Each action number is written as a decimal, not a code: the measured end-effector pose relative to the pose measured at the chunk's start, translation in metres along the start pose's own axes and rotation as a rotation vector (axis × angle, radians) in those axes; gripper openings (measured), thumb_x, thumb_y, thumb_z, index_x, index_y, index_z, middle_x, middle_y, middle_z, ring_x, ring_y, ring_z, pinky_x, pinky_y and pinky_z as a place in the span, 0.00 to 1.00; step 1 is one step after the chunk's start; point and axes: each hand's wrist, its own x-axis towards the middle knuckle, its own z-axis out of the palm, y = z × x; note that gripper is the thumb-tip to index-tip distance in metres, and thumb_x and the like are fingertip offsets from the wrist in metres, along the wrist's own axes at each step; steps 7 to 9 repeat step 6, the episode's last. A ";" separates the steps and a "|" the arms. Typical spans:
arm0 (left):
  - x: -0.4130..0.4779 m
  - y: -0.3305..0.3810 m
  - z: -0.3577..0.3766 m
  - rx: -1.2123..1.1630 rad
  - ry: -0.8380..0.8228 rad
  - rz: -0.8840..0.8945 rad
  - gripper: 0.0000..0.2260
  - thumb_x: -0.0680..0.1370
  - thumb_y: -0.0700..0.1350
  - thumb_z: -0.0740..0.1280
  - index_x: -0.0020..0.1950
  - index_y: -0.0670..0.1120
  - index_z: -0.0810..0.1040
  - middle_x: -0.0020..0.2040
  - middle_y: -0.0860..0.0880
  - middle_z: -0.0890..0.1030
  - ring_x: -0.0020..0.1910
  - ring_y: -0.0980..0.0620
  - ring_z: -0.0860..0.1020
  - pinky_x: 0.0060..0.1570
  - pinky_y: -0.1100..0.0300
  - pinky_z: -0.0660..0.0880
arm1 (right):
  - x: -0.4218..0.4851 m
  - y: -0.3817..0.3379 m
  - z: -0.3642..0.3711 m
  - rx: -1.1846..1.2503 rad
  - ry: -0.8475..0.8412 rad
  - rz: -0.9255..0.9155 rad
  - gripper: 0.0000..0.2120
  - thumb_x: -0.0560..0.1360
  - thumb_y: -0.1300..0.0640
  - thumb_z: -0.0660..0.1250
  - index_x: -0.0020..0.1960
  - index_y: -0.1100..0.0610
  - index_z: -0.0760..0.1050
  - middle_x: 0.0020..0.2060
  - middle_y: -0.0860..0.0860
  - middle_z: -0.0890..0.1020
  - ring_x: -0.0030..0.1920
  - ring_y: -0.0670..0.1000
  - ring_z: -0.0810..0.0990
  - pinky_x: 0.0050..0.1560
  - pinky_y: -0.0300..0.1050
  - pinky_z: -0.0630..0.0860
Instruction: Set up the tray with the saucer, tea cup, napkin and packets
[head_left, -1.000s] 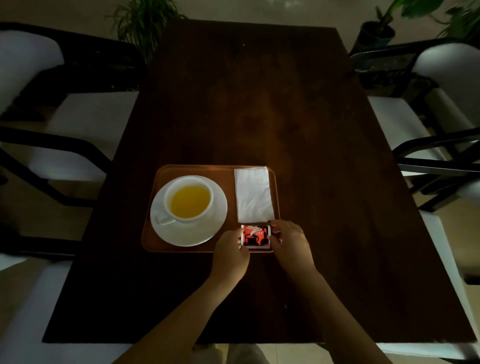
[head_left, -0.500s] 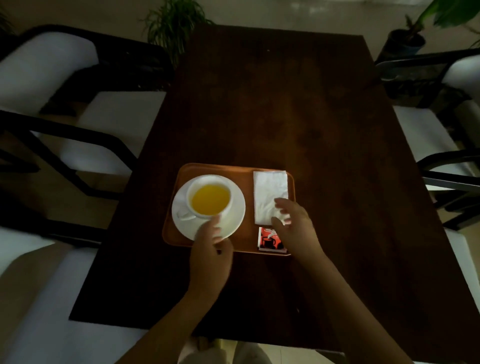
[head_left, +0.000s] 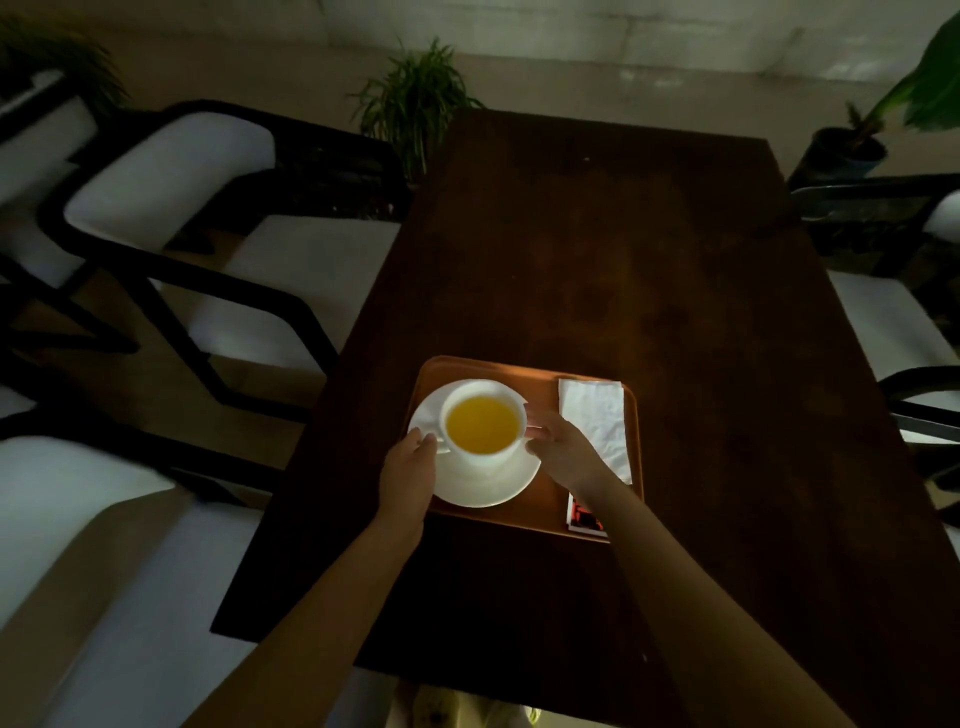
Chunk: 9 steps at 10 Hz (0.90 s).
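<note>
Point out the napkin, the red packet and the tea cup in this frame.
napkin (head_left: 595, 415), head view, middle of the white sheet.
red packet (head_left: 583, 518), head view, visible strip beside the right forearm.
tea cup (head_left: 483, 423), head view, yellow liquid inside the cup.

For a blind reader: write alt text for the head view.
Two hands, left hand and right hand, touch a tea cup on a saucer on a tray, with a napkin and packet alongside.
</note>
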 end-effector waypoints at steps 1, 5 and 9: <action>0.007 0.005 -0.002 0.022 -0.038 0.029 0.16 0.80 0.47 0.56 0.64 0.43 0.71 0.64 0.41 0.75 0.63 0.43 0.73 0.59 0.52 0.70 | -0.007 0.001 0.004 0.032 0.049 0.004 0.21 0.74 0.71 0.58 0.66 0.62 0.66 0.64 0.60 0.74 0.63 0.58 0.73 0.59 0.49 0.71; 0.028 0.006 -0.016 0.247 -0.102 0.143 0.18 0.80 0.48 0.56 0.68 0.44 0.68 0.68 0.42 0.71 0.65 0.45 0.69 0.55 0.57 0.65 | -0.023 0.003 0.013 0.035 0.122 0.069 0.22 0.76 0.61 0.60 0.69 0.57 0.63 0.69 0.56 0.69 0.66 0.56 0.69 0.60 0.45 0.67; 0.029 0.017 -0.023 0.357 -0.087 0.224 0.21 0.80 0.51 0.55 0.70 0.45 0.64 0.71 0.42 0.67 0.69 0.44 0.66 0.65 0.50 0.66 | -0.029 -0.001 0.010 -0.053 0.175 0.041 0.22 0.76 0.61 0.62 0.69 0.58 0.64 0.68 0.58 0.70 0.67 0.57 0.69 0.61 0.47 0.67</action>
